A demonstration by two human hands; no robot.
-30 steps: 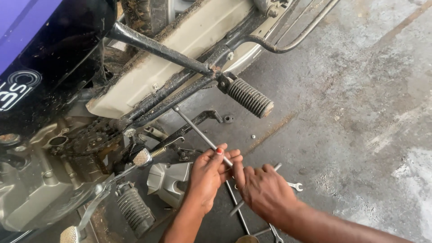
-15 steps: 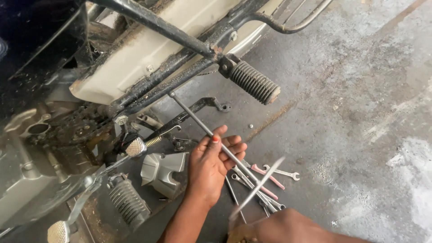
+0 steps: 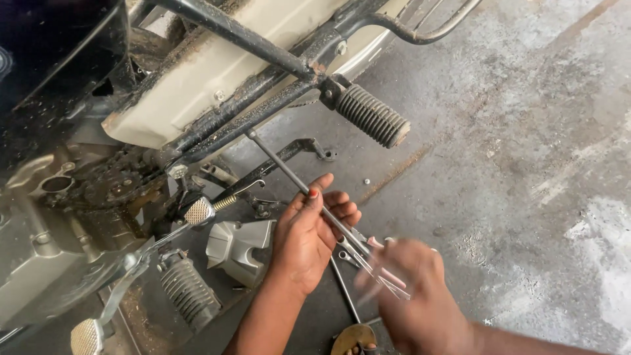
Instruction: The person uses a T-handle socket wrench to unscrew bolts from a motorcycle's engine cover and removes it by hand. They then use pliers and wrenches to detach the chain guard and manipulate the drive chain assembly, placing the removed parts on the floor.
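While a motorbike [image 3: 217, 79] is parked on the grey concrete floor [image 3: 526, 131], two bare hands are seen low beside it.

Left hand: the left hand [image 3: 309, 240] is held up with the palm toward the bike. Its fingers [image 3: 342, 210] are curled lightly round a long thin metal rod [image 3: 289, 172].

Rod: the rod is slanted. Its top end is tucked under the black frame tube [image 3: 243, 115], and its lower end is lost among the tools by the hands.

Right hand: the right hand [image 3: 414, 289] is blurred. Thin metal spanners [image 3: 378, 273] are seen at its fingers, but it cannot be told whether they are gripped or only touched.

Footpegs: a ribbed rubber footpeg [image 3: 371, 115] is seen above the hands. Another ribbed peg [image 3: 187, 292] is seen lower down, left of the left arm.

Cover: a small grey metal cover [image 3: 236, 246] is lying on the floor just beside the left wrist.

Pedal: a pedal with a round knurled tip [image 3: 199, 212] is seen just above the cover.
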